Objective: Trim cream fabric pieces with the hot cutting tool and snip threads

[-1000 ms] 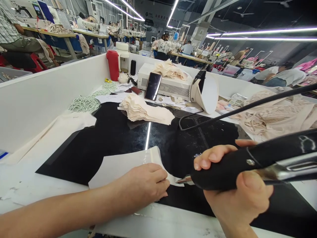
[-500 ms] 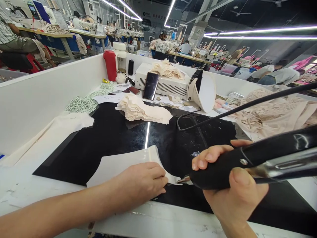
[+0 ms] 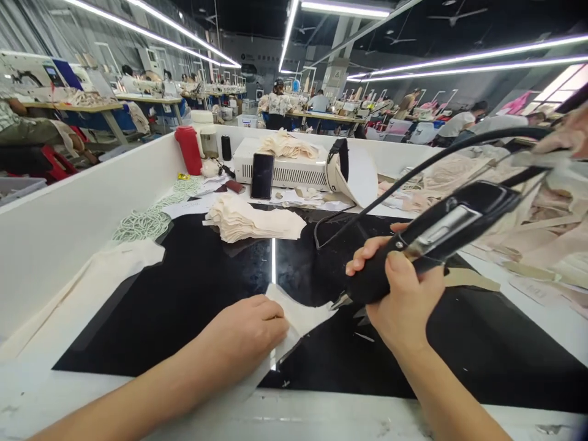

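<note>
My left hand (image 3: 255,327) is closed on a cream fabric piece (image 3: 305,317), its fingers pinching the cloth over a dark mat (image 3: 184,306). The cloth's narrow corner points right and touches the metal tip of a black corded hand tool (image 3: 473,205). Wrapped around this tool's thick front end is my right hand (image 3: 408,300), thumb on top beside a long silver lever. The exact kind of tool cannot be told. Part of the fabric lies hidden beneath my left hand and forearm.
Behind the hands lies a stack of cream fabric pieces (image 3: 252,220). A phone (image 3: 262,176) leans on a white vented box (image 3: 294,174). Green cord (image 3: 142,223) lies left, and heaped fabric (image 3: 542,214) right. Another person's blurred hand (image 3: 563,138) shows at the upper right.
The fabric piece has been lifted and folded, and shifted left and toward me. The tool has turned more upright. A blurred hand has appeared at the upper right.
</note>
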A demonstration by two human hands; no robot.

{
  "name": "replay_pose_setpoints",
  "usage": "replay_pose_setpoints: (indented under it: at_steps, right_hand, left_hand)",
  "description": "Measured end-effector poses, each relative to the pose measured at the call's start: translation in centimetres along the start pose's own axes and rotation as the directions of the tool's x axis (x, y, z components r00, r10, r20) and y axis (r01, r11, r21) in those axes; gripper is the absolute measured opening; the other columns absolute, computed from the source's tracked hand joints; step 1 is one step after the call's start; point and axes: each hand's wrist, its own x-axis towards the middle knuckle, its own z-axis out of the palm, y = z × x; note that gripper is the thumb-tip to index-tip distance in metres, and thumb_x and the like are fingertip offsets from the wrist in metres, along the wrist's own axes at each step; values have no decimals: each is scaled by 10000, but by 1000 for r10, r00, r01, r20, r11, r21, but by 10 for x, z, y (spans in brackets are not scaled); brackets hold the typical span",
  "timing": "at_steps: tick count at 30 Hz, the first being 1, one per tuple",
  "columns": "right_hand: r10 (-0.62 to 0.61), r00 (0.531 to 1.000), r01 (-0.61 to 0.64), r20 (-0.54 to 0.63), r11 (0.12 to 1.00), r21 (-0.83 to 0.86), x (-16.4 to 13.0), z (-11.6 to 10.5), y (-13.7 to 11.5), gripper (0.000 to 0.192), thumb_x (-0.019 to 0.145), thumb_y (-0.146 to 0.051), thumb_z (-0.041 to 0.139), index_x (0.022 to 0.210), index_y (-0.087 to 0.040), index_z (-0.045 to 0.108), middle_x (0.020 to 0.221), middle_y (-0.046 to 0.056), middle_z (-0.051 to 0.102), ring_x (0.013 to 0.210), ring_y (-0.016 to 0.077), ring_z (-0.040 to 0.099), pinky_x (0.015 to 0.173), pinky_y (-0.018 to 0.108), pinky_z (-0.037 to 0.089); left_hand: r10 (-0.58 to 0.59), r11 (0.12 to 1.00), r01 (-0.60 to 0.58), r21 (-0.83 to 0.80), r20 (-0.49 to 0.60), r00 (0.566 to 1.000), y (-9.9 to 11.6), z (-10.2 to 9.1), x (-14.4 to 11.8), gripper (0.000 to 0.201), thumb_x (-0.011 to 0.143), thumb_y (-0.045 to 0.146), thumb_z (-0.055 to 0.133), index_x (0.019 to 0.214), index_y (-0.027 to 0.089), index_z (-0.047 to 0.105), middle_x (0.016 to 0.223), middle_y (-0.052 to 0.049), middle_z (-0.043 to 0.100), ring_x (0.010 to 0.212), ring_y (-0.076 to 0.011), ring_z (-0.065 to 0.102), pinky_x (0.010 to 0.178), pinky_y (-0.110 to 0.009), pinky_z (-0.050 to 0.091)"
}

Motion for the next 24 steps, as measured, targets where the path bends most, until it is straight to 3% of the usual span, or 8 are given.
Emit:
replay_pose_setpoints:
  at_steps: [5, 8, 12, 16, 19, 24]
  right_hand:
    - [-1, 997, -5, 82, 997, 76, -2, 8, 2, 285, 831, -310, 724, 1051, -251, 553, 745, -51, 633, 571, 142, 586, 514, 305, 522]
    - [8, 993, -19, 115, 995, 96, -6, 11, 3, 297, 841, -325, 725, 1061, -250, 542, 773, -45, 648, 581, 140, 597, 531, 305, 532]
    - [25, 992, -37, 123, 994, 99, -9, 14, 5, 271, 845, -345, 727, 1016, -254, 537, 794, -49, 656, 583, 126, 605, 540, 288, 533]
    - [40, 993, -51, 114, 994, 97, -10, 18, 6, 256, 841, -353, 732, 977, -260, 536, 791, -58, 644, 581, 123, 606, 528, 285, 538]
    - [66, 991, -76, 117, 994, 84, -11, 20, 5, 254, 835, -360, 730, 946, -257, 526, 792, -53, 629, 586, 125, 599, 538, 298, 553]
    - [39, 994, -37, 106, 999, -18, -13, 21, 9, 239, 839, -371, 709, 940, -267, 518, 810, -33, 593, 628, 135, 559, 580, 314, 537]
  left_hand:
    - [-137, 977, 153, -146, 114, 984, 2, -11, 1, 199, 1010, 208, 488, 975, 196, 683, 866, -13, 640, 809, -142, 619, 761, -248, 506]
    - [-171, 971, 194, -138, 165, 971, -2, -20, 7, 186, 1011, 216, 488, 1010, 204, 673, 894, -12, 645, 811, -154, 624, 750, -272, 510]
    - [-59, 982, 88, -167, 167, 984, -15, -25, 25, 167, 1004, 220, 513, 1130, 189, 619, 1073, -45, 661, 1026, -184, 618, 922, -325, 509]
    - [83, 960, -22, -278, 209, 974, -28, -21, 45, 319, 953, 242, 619, 1257, 187, 538, 1286, -71, 613, 1282, -202, 516, 1115, -378, 411]
    - [94, 946, 12, -324, 310, 946, -34, -17, 54, 370, 926, 297, 663, 1264, 207, 543, 1363, -87, 567, 1352, -229, 462, 1132, -398, 394]
    - [104, 929, 46, -367, 379, 920, -37, -16, 59, 310, 886, 347, 712, 1147, 218, 606, 1245, -68, 619, 1274, -243, 515, 1063, -365, 434]
